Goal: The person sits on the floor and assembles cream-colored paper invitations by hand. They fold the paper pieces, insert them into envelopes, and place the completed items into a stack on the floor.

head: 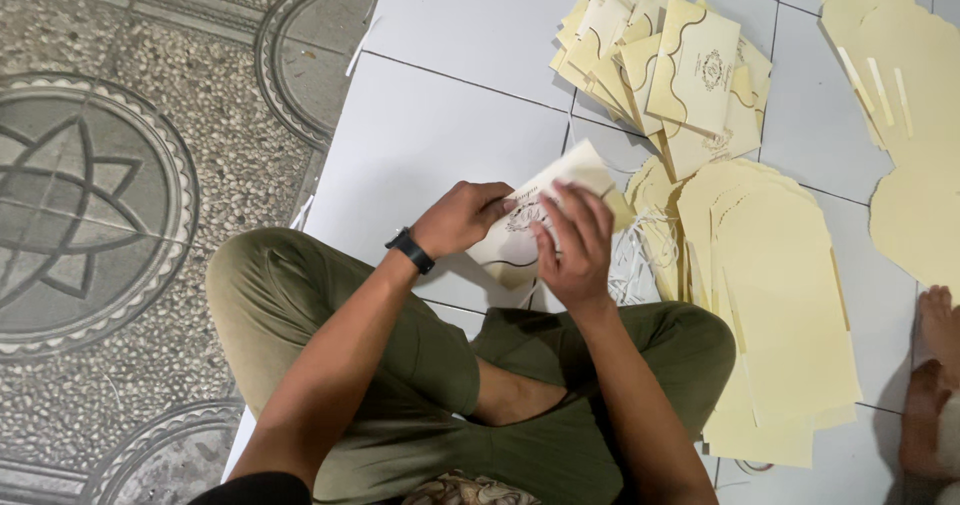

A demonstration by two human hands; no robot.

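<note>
A cream folded card (540, 205) with a dark emblem and a wavy flap is held over the white tiled floor (440, 135) in front of my crossed legs. My left hand (462, 217), with a black watch on its wrist, grips the card's left edge. My right hand (575, 247) lies flat over the card's right half, fingers pressed on it. Both hands hide much of the card.
A heap of finished cream cards (665, 65) lies ahead. A stack of arch-shaped cream sheets (775, 295) lies to my right, with thin white paper strips (640, 255) beside it. More cream sheets (900, 85) at far right. Another person's foot (935, 365) at the right edge. Patterned pebble floor (120, 185) on the left.
</note>
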